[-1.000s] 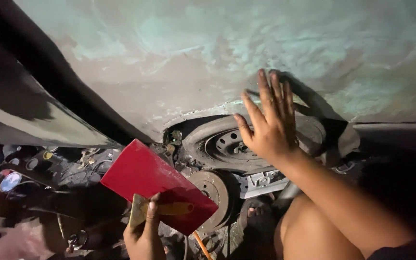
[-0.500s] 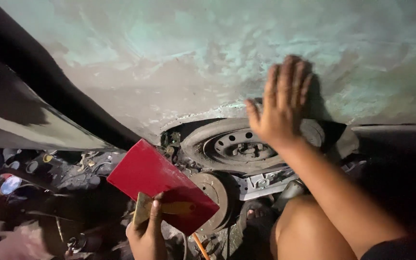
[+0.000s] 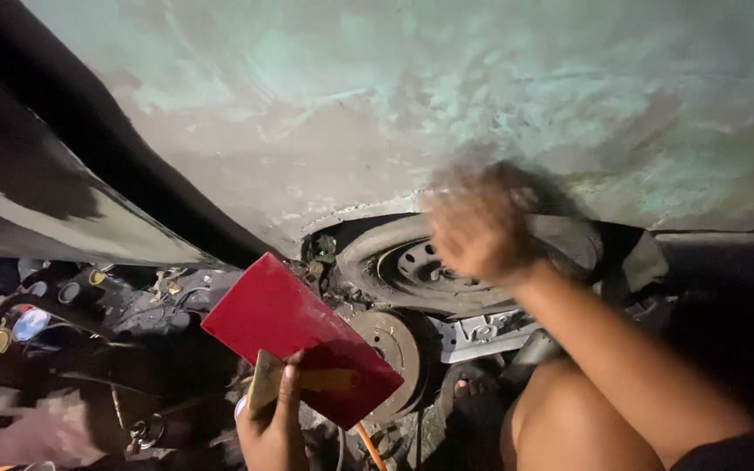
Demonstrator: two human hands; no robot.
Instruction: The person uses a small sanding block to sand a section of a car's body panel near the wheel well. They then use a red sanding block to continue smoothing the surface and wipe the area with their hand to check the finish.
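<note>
My left hand [image 3: 270,417] grips a flat red box [image 3: 300,338] by its near corner, low in the middle of the view, tilted over engine parts. My right hand [image 3: 480,222] is raised and motion-blurred in front of a worn tyre on a steel wheel [image 3: 412,266] that lies against the wall. Whether its fingers are spread or curled is lost in the blur; nothing shows in it. A rusty brake disc [image 3: 392,343] sits just below the tyre, partly behind the box.
A stained greenish wall [image 3: 412,96] fills the top. A dark slanted panel [image 3: 54,148] runs down the left. Engine parts, hoses and wires [image 3: 89,305] clutter the lower left. My bare knee [image 3: 560,419] is at the bottom right.
My right hand has moved left and down from flat on the wall toward the tyre, now blurred. The red box stays in my left hand, almost still.
</note>
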